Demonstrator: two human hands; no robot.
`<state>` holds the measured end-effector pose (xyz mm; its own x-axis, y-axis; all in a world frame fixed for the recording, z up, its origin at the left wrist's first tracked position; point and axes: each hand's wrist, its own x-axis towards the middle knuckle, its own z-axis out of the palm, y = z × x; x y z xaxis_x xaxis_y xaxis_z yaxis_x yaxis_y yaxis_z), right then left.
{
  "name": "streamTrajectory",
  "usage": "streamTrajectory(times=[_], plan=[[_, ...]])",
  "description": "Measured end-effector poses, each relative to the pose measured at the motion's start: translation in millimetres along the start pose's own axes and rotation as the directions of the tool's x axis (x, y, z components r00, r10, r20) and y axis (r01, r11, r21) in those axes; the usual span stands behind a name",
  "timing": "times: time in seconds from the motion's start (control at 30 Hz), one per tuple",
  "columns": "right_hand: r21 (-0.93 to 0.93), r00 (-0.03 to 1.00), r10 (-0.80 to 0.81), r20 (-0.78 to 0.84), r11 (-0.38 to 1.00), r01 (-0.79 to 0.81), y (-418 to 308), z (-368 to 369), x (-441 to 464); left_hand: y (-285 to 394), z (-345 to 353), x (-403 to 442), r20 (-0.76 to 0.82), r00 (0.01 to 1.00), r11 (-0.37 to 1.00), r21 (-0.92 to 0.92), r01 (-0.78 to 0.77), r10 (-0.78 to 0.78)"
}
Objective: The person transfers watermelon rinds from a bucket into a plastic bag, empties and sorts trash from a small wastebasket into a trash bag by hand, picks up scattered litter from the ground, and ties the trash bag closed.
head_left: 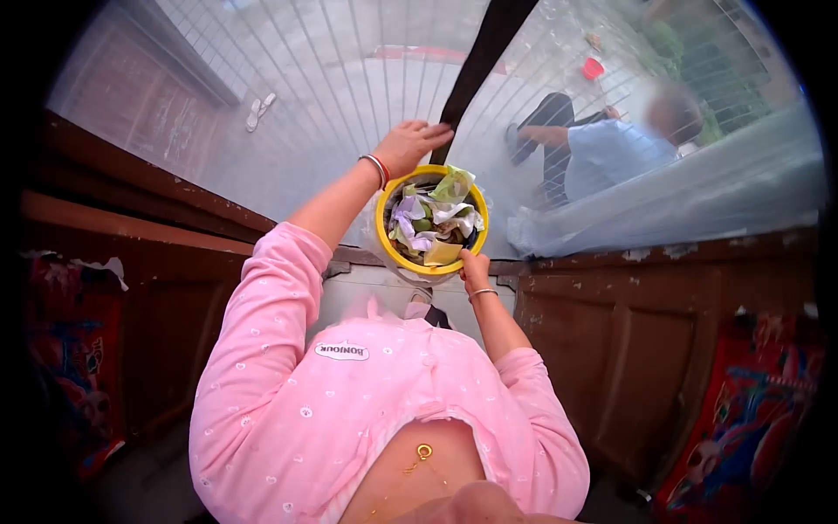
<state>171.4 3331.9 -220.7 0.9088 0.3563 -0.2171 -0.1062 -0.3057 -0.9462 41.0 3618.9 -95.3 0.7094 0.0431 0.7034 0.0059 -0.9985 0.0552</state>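
Observation:
A trash bin (382,229) with a yellow rim is held in front of my body, over the doorway. Crumpled papers, wrappers and some green scraps (434,218) fill it to the top. My right hand (475,271) is closed around the near right part of the rim. Beyond the bin, my left hand (414,148) reaches forward with its fingers stretched out. Its fingertips are at the dark strip (463,96) where the clear plastic curtain (349,79) parts; whether they press on it I cannot tell.
Brown wooden door panels (620,358) stand on both sides, with a threshold below the bin. Through the plastic, a seated person in a light blue shirt (615,153) shows at right. White slippers (259,112) and a red container (593,68) lie outside.

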Motion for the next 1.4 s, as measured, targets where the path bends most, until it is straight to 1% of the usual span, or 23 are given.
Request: streamTrajectory(times=[0.07, 0.1, 0.2, 0.23, 0.37, 0.4, 0.47, 0.53, 0.6, 0.7, 0.73, 0.77, 0.8, 0.83, 0.9, 1.0, 1.1, 1.17, 1.23, 1.27, 1.33, 1.37, 1.4], plan=[[0.021, 1.0, -0.027, -0.012, 0.999, 0.028, 0.9, 2.3, -10.8, -0.9, -15.9, -12.5, 0.023, 0.999, 0.969, 0.243, 0.032, -0.039], [0.006, 1.0, -0.021, -0.016, 1.0, 0.021, 2.8, -4.4, -18.6, 6.3, -18.7, -20.5, 0.102, 0.992, 0.948, 0.317, 0.034, -0.069], [0.013, 1.0, -0.026, 0.004, 1.0, 0.026, 5.5, -21.0, -34.6, 24.6, -30.1, -43.0, 0.003, 0.975, 0.87, 0.453, 0.196, -0.221], [0.017, 1.0, -0.022, 0.016, 1.0, 0.021, 9.5, -26.0, -42.2, 24.3, -31.0, -57.8, -0.06, 0.951, 0.843, 0.45, 0.296, -0.302], [0.034, 0.996, -0.039, 0.084, 0.999, 0.036, 18.5, -36.6, -52.4, 29.4, -83.1, -135.3, -0.306, 0.774, 0.634, 0.447, 0.631, -0.555], [0.044, 0.997, -0.027, 0.078, 0.999, 0.024, 16.7, -41.3, -50.0, 32.7, -97.1, -151.7, -0.339, 0.708, 0.569, 0.427, 0.703, -0.62], [0.048, 0.998, 0.002, 0.069, 0.999, -0.005, 13.6, -50.1, -53.5, 59.9, -147.0, -187.4, -0.384, 0.593, 0.561, 0.205, 0.802, -0.708], [0.071, 0.989, 0.086, 0.123, 0.993, -0.095, 8.4, -71.9, -44.9, 71.6, -169.1, -208.4, -0.539, 0.497, 0.545, 0.083, 0.834, -0.68], [0.086, 0.973, 0.161, 0.167, 0.98, -0.178, 2.5, -83.0, -40.9, 69.7, -196.4, -249.4, -0.719, 0.447, 0.568, 0.089, 0.818, -0.532], [0.078, 0.952, 0.238, 0.193, 0.963, -0.257, 4.3, -91.4, -64.1, 115.7, -270.2, -313.1, -0.862, 0.342, 0.545, 0.093, 0.833, -0.375], [0.054, 0.951, 0.23, 0.204, 0.968, -0.246, 0.7, -97.2, -65.2, 139.7, -292.1, -320.5, -0.884, 0.236, 0.494, 0.007, 0.869, -0.403], [0.075, 0.952, 0.236, 0.196, 0.964, -0.255, -0.8, -102.0, -63.2, 173.6, -313.4, -312.4, -0.885, 0.062, 0.444, -0.17, 0.88, -0.462], [0.098, 0.954, 0.235, 0.185, 0.962, -0.255, -3.7, -108.5, -58.1, 197.9, -324.1, -305.2, -0.879, -0.118, 0.4, -0.325, 0.857, -0.461], [0.085, 0.956, 0.23, 0.18, 0.965, -0.249, -10.6, -111.0, -51.1, 220.4, -330.9, -303.8, -0.894, -0.192, 0.404, -0.363, 0.839, -0.405], [0.087, 0.962, 0.226, 0.154, 0.967, -0.241, -10.1, -116.3, -51.2, 264.5, -338.1, -291.3, -0.862, -0.292, 0.665, -0.506, 0.549, -0.415], [0.181, 0.964, 0.195, 0.181, 0.957, -0.228, 18.2, -111.2, -44.9, 290.3, -317.6, -320.1, -0.934, -0.304, 0.65, -0.35, 0.674, -0.188], [0.26, 0.962, 0.15, 0.23, 0.943, -0.209, 45.2, -114.1, -24.9, 314.1, -257.8, -336.2, -0.96, -0.279, 0.347, -0.271, 0.898, -0.029], [0.271, 0.962, 0.137, 0.238, 0.941, -0.201, 69.6, -113.5, -13.4, 330.0, -223.9, -386.7, -0.972, -0.234, 0.329, -0.225, 0.917, -0.01], [0.268, 0.958, 0.106, 0.266, 0.947, -0.179, 85.0, -110.2, 0.8, 339.6, -204.0, -401.6, -0.989, -0.131, 0.307, -0.105, 0.946, 0.066], [0.249, 0.961, 0.105, 0.256, 0.953, -0.171, 89.1, -112.0, 3.9, 352.3, -210.9, -392.6, -0.992, -0.036, 0.282, -0.001, 0.96, 0.117], [0.225, 0.965, 0.096, 0.244, 0.962, -0.153, 91.6, -110.8, 10.2, 367.4, -209.4, -368.8, -0.995, 0.046, 0.266, 0.068, 0.962, 0.087], [0.241, 0.962, 0.096, 0.257, 0.957, -0.16, 94.9, -113.2, 13.6, 368.5, -205.7, -352.4, -0.999, 0.041, 0.28, 0.036, 0.959, -0.01], [0.253, 0.972, 0.11, 0.209, 0.954, -0.163, 101.4, -111.4, 9.3, 370.2, -204.9, -347.5, -0.993, 0.041, 0.284, 0.008, 0.959, -0.111]])
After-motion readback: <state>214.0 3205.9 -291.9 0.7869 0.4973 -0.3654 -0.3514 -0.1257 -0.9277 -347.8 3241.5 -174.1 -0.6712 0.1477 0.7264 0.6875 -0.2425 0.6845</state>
